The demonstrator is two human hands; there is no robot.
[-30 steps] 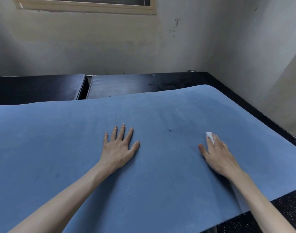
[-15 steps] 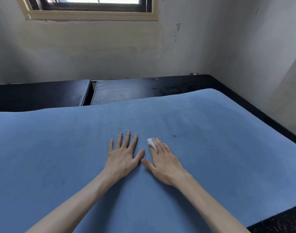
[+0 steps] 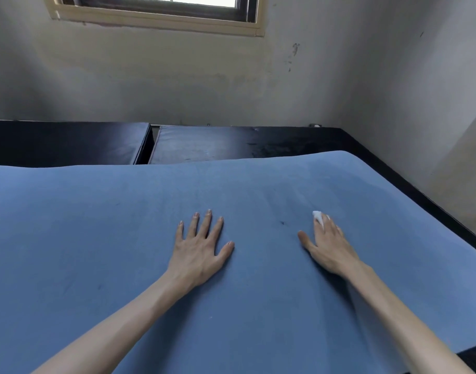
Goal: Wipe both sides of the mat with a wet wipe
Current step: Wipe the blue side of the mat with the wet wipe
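Your left hand [image 3: 200, 251] lies flat with fingers spread on the blue mat [image 3: 96, 238], likely pinning it so it cannot slide. Your right hand [image 3: 327, 245] presses a small white wipe [image 3: 317, 216] under straight fingers onto the mat, near a dark speck [image 3: 282, 223].

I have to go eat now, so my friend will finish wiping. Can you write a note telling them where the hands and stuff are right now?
Left hand: flat on the blue mat, fingers spread, steadying it, holding nothing.
Right hand: fingers straight, pressing the white wet wipe onto the mat; only a bit of the wipe shows past the fingertips.
The mat lies spread over dark pads, one side facing up.
Done: wiping of the upper side is under way; how much is covered cannot be told.
Left: finish this side, including the small dark speck between the hands, then flip the mat and wipe the other side.
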